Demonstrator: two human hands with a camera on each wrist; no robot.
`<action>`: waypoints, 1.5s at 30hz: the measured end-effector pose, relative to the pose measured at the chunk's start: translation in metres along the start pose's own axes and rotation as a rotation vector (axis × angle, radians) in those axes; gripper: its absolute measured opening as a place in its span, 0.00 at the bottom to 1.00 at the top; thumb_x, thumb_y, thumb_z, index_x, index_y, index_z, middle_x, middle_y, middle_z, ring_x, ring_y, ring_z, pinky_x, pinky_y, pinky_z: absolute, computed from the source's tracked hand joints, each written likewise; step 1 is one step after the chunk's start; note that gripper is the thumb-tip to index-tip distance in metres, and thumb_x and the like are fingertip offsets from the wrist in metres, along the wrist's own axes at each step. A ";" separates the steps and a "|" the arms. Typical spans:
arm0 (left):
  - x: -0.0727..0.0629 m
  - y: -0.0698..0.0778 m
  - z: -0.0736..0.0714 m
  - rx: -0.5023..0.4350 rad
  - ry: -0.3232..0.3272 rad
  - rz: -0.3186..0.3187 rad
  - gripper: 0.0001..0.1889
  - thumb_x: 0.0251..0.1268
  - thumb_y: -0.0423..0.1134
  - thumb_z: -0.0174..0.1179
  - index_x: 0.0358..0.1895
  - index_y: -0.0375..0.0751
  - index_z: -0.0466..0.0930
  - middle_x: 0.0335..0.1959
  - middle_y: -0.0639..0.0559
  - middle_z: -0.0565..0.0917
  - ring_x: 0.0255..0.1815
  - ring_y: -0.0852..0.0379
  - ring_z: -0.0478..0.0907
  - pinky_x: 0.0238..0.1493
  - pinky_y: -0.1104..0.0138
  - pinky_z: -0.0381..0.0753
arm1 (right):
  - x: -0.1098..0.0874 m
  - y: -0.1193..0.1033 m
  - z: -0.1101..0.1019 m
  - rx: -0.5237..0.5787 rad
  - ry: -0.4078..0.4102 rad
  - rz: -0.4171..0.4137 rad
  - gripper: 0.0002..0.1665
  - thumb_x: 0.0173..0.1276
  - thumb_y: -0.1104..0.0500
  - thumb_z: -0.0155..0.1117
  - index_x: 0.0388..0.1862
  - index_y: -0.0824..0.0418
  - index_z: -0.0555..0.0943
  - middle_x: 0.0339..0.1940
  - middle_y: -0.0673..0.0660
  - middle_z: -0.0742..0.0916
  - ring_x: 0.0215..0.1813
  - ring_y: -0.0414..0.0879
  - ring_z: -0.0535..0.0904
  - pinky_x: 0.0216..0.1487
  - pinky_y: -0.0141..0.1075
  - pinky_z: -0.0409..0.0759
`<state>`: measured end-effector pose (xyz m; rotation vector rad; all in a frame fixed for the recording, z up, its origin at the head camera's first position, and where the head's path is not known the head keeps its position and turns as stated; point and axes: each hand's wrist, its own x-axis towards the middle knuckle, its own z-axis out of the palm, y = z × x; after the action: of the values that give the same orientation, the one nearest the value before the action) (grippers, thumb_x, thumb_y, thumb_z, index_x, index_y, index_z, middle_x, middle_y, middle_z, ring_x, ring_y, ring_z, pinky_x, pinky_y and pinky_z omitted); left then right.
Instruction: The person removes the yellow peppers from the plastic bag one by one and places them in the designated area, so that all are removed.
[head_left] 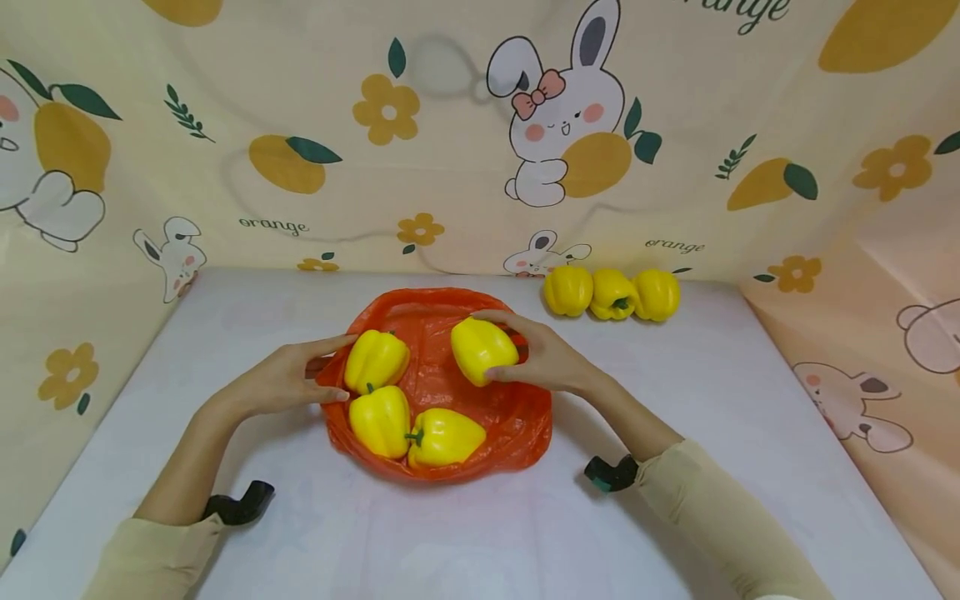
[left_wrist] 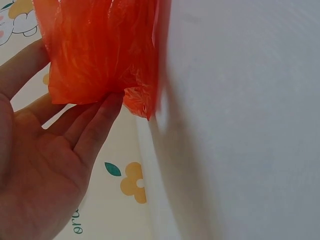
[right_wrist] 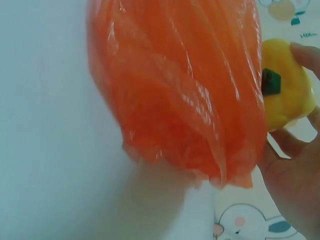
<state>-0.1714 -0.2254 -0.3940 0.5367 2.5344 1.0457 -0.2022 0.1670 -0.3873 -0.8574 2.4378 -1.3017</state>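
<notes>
A red-orange plastic bag (head_left: 525, 425) stands on the table with its mouth spread wide. Inside it are three yellow bell peppers, one of them lying on its side (head_left: 447, 437). My left hand (head_left: 277, 382) holds the bag's left rim between thumb and fingers; in the left wrist view its fingers lie against the outside of the bag (left_wrist: 100, 55). My right hand (head_left: 551, 354) grips another yellow bell pepper (head_left: 480, 350) over the right part of the mouth. The green stem of this pepper (right_wrist: 290, 95) shows beside the bag's wall in the right wrist view.
At the back right of the table, three more yellow bell peppers (head_left: 613, 296) sit in a row against the wall. The white table (head_left: 420, 542) is enclosed at the back and sides by printed cloth (head_left: 450, 192) with rabbits and oranges.
</notes>
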 end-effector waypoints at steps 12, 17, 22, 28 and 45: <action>0.001 0.001 -0.002 0.007 -0.004 0.014 0.44 0.59 0.51 0.71 0.76 0.46 0.62 0.73 0.39 0.68 0.66 0.38 0.71 0.60 0.48 0.77 | -0.019 0.008 -0.027 0.052 0.076 0.050 0.43 0.58 0.49 0.77 0.71 0.36 0.69 0.67 0.42 0.75 0.64 0.51 0.70 0.59 0.52 0.78; 0.001 0.001 -0.002 0.015 -0.014 0.004 0.44 0.59 0.51 0.71 0.77 0.46 0.61 0.73 0.38 0.67 0.65 0.38 0.71 0.59 0.48 0.78 | -0.030 0.014 -0.035 0.050 0.127 0.096 0.44 0.59 0.50 0.77 0.73 0.43 0.68 0.67 0.47 0.75 0.64 0.54 0.70 0.59 0.51 0.78; 0.003 0.001 -0.002 0.014 -0.020 -0.006 0.44 0.59 0.52 0.71 0.77 0.48 0.61 0.73 0.39 0.68 0.66 0.39 0.71 0.59 0.48 0.78 | -0.041 0.021 -0.044 0.051 0.180 0.136 0.45 0.59 0.53 0.77 0.74 0.45 0.68 0.67 0.50 0.75 0.61 0.54 0.72 0.57 0.47 0.80; 0.003 0.000 -0.002 0.008 -0.012 -0.010 0.44 0.58 0.53 0.71 0.77 0.49 0.62 0.72 0.40 0.69 0.66 0.40 0.70 0.58 0.48 0.79 | -0.047 0.030 -0.049 0.016 0.236 0.177 0.45 0.60 0.52 0.77 0.75 0.46 0.67 0.70 0.52 0.73 0.62 0.55 0.73 0.57 0.46 0.81; 0.003 -0.001 0.000 -0.003 -0.030 -0.015 0.45 0.58 0.53 0.71 0.77 0.49 0.61 0.73 0.40 0.68 0.66 0.40 0.69 0.60 0.47 0.77 | -0.063 0.046 -0.057 -0.118 0.344 0.375 0.49 0.61 0.42 0.74 0.77 0.48 0.64 0.72 0.61 0.72 0.64 0.64 0.74 0.62 0.56 0.76</action>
<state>-0.1744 -0.2241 -0.3953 0.5276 2.5067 1.0283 -0.1962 0.2635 -0.3961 -0.1850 2.7811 -1.2522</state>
